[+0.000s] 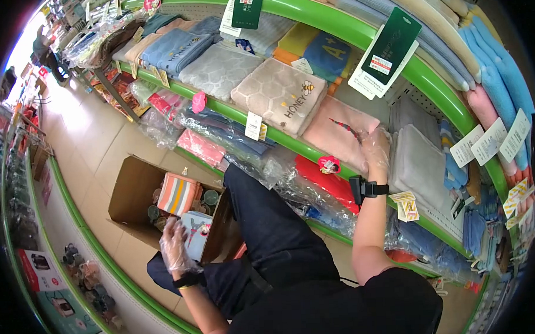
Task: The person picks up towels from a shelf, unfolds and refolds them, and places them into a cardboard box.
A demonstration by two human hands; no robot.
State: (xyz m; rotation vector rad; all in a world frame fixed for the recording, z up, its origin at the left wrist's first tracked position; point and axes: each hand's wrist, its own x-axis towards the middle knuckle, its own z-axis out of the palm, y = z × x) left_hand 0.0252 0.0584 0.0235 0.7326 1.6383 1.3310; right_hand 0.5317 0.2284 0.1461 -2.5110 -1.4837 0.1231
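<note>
My right hand (376, 151), in a clear plastic glove, is at the right edge of a folded pink towel (341, 129) with a red and dark figure on it. Its fingers are closed on the towel's corner, partly hidden. My left hand (176, 248), also gloved, is held above the near side of an open cardboard box (133, 192), fingers loosely apart and nothing seen in them. Close to it, inside the box, stand a light blue folded towel (196, 233) and an orange, white and grey striped towel (178, 192).
A beige HONEY towel (280, 96) and grey towels (420, 161) flank the pink one on the green-edged shelf (218, 104). Hanging tags (387, 51) jut out above. Plastic-wrapped packs (267, 167) fill the lower shelf. Another person (47, 54) stands far down the aisle.
</note>
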